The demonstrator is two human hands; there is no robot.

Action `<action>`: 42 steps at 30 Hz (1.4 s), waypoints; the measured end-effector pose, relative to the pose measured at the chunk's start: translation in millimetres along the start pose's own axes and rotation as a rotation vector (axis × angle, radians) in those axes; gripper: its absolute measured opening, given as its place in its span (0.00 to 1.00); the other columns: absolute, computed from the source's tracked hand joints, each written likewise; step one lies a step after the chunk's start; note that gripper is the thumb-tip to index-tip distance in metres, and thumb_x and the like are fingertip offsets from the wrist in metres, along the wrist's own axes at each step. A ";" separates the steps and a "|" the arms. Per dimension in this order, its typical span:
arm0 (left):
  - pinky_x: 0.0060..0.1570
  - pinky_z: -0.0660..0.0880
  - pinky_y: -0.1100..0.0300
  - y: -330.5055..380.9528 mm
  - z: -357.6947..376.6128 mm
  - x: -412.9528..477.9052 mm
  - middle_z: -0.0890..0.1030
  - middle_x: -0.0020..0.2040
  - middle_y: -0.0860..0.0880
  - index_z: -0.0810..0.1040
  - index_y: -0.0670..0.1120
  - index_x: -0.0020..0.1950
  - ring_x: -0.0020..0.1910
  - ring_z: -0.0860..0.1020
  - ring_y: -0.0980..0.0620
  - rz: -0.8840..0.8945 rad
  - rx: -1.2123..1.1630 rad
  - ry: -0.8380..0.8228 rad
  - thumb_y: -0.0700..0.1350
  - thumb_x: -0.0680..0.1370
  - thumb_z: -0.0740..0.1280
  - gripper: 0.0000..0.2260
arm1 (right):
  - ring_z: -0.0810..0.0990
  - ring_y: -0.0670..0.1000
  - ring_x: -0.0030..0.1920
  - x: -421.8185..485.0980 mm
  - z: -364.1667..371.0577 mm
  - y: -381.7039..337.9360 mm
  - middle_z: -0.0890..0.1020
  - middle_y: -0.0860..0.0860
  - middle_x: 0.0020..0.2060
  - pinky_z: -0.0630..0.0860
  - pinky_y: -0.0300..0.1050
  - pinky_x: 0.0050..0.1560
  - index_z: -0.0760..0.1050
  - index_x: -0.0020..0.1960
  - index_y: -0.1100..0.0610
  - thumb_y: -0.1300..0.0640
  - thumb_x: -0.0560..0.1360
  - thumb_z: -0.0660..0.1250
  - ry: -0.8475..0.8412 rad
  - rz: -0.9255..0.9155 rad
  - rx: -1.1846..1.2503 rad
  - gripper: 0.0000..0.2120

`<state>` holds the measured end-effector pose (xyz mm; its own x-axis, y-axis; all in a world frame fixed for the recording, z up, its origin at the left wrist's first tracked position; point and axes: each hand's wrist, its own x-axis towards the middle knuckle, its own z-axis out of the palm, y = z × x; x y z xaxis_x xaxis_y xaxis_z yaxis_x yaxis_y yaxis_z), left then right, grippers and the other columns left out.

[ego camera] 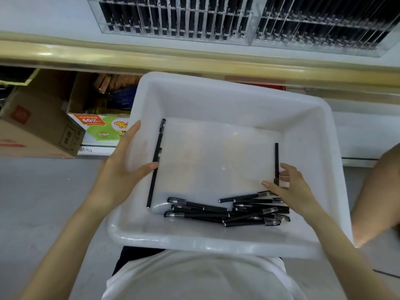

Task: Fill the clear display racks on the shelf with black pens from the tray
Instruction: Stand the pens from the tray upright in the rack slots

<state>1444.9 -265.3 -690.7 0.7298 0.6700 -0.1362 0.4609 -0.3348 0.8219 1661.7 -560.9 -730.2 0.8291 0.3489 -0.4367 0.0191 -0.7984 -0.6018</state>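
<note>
A white plastic tray [320, 148] rests against my body below the shelf. My left hand [121, 167] grips its left wall, thumb inside and fingers outside. A pile of several black pens [229, 211] lies along the tray's near edge. One long black pen [155, 161] lies along the left wall. Another black pen [276, 156] stands along the right wall, and my right hand [290, 185] pinches its lower end. Two clear display racks [173, 20] [320, 29] on the shelf above hold rows of black pens.
A gold-coloured shelf edge [194, 59] runs across above the tray. Cardboard boxes [36, 126] and packaged goods sit under the shelf at the left. A bare arm [376, 191] shows at the right edge. Grey floor lies at the lower left.
</note>
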 end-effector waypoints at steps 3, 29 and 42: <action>0.66 0.56 0.63 0.1 0.2 0.9 0.55 0.61 0.81 0.54 0.67 0.74 0.67 0.55 0.69 -0.001 0.018 -0.002 0.49 0.73 0.71 0.37 | 0.72 0.49 0.58 3.3 1.1 0.5 0.75 0.52 0.56 0.68 0.42 0.57 0.66 0.70 0.57 0.50 0.70 0.74 -0.049 0.016 0.021 0.32; 0.66 0.57 0.65 -4.3 -3.2 0.2 0.58 0.64 0.75 0.58 0.65 0.75 0.66 0.57 0.69 0.034 -0.058 0.004 0.50 0.75 0.69 0.33 | 0.73 0.37 0.38 -18.7 12.9 0.3 0.75 0.41 0.40 0.68 0.32 0.40 0.71 0.44 0.46 0.39 0.66 0.74 -0.682 -0.245 -0.284 0.16; 0.66 0.55 0.66 -5.7 -2.8 -7.2 0.56 0.59 0.82 0.57 0.64 0.75 0.63 0.54 0.76 0.056 -0.095 -0.017 0.53 0.74 0.65 0.31 | 0.80 0.47 0.46 -17.9 49.5 -35.8 0.81 0.46 0.43 0.75 0.41 0.49 0.77 0.49 0.50 0.36 0.71 0.68 -0.813 -0.252 -0.295 0.18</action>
<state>1435.7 -266.4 -692.9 0.7620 0.6403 -0.0972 0.3694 -0.3064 0.8773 1618.5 -514.2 -733.9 0.1323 0.6807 -0.7205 0.3821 -0.7057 -0.5966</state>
